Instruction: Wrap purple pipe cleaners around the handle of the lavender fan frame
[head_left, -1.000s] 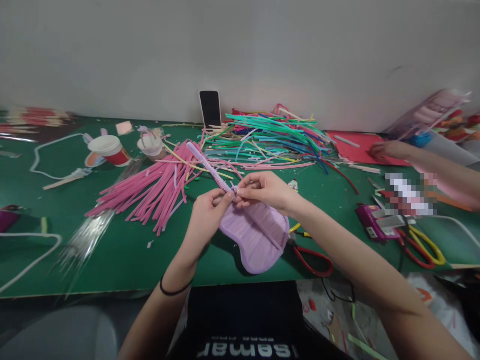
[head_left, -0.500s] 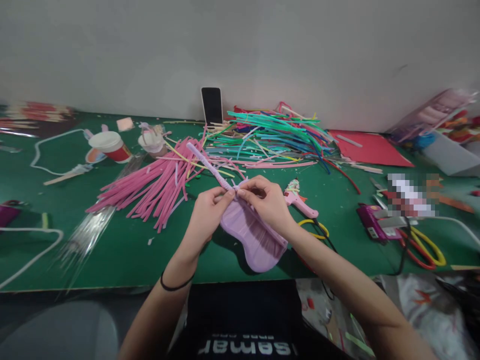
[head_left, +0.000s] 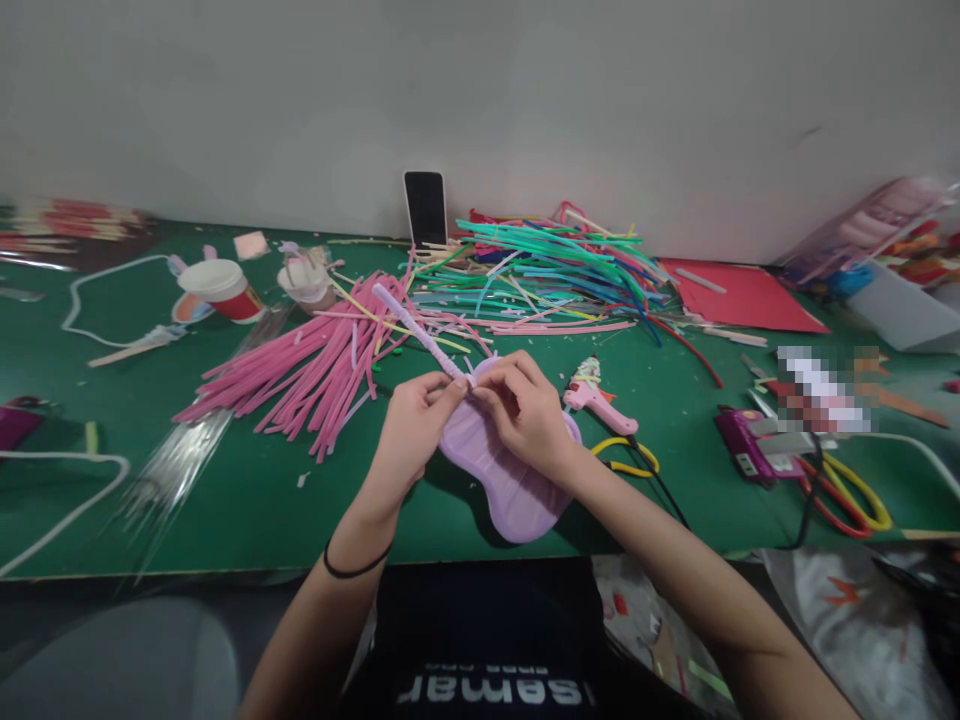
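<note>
A lilac fan-shaped piece (head_left: 517,490) with wavy lobes and a raised rim lies tilted under my hands. Its straight handle (head_left: 416,330), wound with lilac pipe cleaner, points up and to the left. My left hand (head_left: 418,425) is closed, thumb and forefinger pinching the handle where it meets the broad part. Close against it, my right hand (head_left: 529,410) is closed too, fingertips pinched together at the same joint. What lies between the right fingertips is too small to make out. My right hand covers part of the lilac piece.
Pink pipe cleaners (head_left: 300,370) lie left of the handle; a green and blue heap (head_left: 540,255) sits behind. A pink glue gun (head_left: 604,400) and yellow-handled scissors (head_left: 630,457) are on the right. A phone (head_left: 426,208) leans on the wall. A paper cup (head_left: 225,290) stands left.
The lilac piece has turned slightly, so its right lobe now shows beside my right wrist. My right fingertips have shifted a little at the joint; my left hand keeps its pinch.
</note>
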